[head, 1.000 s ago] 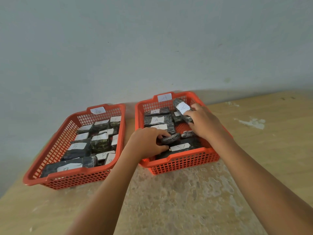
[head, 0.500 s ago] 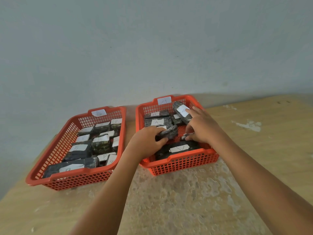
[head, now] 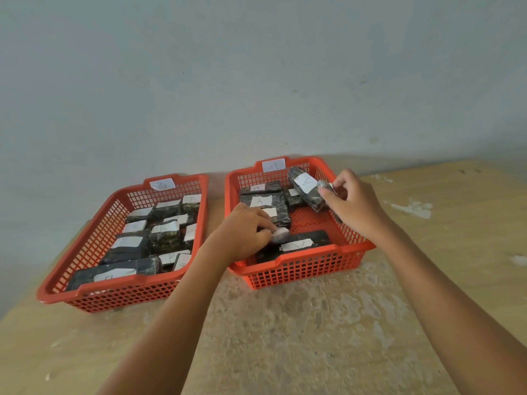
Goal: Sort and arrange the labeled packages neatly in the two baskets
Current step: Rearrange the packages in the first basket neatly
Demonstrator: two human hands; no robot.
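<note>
Small wrapped package (head: 326, 187), above basket A (head: 353, 250) far-right corner: probably light, slippery film; right hand (head: 353, 203) pinches its end. Left hand (head: 245, 232) grips another package (head: 281, 234) inside.

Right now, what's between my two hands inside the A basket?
In the head view, bare red basket floor lies between the left hand and right hand.

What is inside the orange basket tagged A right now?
The A basket holds dark wrapped packages with white labels, a bare patch of floor, and both hands: the left hand and right hand each grip a small package. Labels under the hands are hidden.
</note>
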